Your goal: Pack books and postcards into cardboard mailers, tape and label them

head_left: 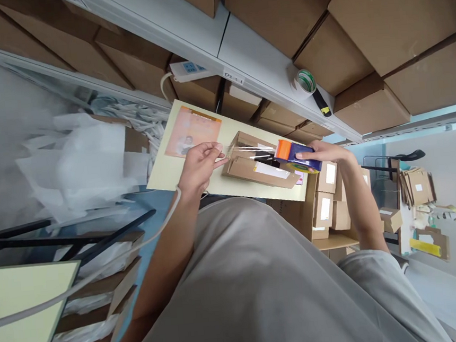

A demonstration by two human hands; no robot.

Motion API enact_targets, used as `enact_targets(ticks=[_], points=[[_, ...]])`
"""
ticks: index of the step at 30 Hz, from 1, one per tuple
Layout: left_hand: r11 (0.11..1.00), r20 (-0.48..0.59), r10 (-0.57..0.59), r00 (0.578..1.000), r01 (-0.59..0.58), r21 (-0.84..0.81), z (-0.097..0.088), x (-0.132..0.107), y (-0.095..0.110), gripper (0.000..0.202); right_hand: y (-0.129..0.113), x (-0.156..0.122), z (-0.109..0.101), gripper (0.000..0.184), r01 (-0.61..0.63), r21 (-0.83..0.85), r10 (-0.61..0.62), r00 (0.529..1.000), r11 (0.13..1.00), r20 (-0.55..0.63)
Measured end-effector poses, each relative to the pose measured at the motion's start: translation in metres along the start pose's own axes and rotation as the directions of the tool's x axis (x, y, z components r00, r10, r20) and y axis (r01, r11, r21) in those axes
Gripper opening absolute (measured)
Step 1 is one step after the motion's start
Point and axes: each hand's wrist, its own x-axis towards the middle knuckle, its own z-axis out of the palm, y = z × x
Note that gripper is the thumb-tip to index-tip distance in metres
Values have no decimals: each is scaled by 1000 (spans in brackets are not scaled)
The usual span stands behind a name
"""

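A small brown cardboard box (251, 164) with a white label lies on a pale yellow table (164, 171). My right hand (322, 154) is closed around an orange and blue tape dispenser (290, 154) at the box's right end. A strip of clear tape (246, 149) runs from the dispenser across the box. My left hand (201, 165) pinches the free end of that tape at the box's left end.
An orange printed sheet (192, 130) lies on the table's far left. A shelf above holds large cardboard boxes (398, 12), a power strip (189, 70), a tape roll (306, 81) and a knife. Small labelled boxes (326, 199) are stacked right of the table. White packing material (79, 162) is piled left.
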Motion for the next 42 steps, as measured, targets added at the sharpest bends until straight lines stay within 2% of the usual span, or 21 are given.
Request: enact_targets(ticks=[3,7,14,17,23,26,31,35,38,42], points=[[996,51,-39,998,43,-76,-1,0,-2,32,3,11,3,85,-25,51,21,997,998,78],[970,117,-126,985,147,-194,2,3,-9,35,13,19,3,83,-30,90,22,996,996,90],[961,101,-173,980,191,-202,3,12,-17,30,18,19,-6,81,-19,65,14,997,998,76],[963,86,-164,983,179,-202,0,16,-17,27,18,25,-3,80,-13,71,6,995,997,97],[993,-13,-70,997,69,-93,-6,28,-20,23,37,55,24,80,-1,110,-9,996,994,91],[997,-23,-43,999,41,-66,-6,34,-22,20,47,62,36,76,16,121,-25,997,992,75],[998,-40,-54,998,55,7,-7,43,-27,14,54,61,45,75,17,161,-29,997,987,71],[993,-41,-73,996,77,89,-13,52,-36,18,55,60,48,74,24,190,-37,997,981,70],[988,-54,-82,995,88,125,-16,62,-47,22,52,60,50,76,32,199,-46,997,979,68],[981,-52,-114,992,121,154,-11,75,-67,24,48,61,52,78,23,217,-40,997,976,73]])
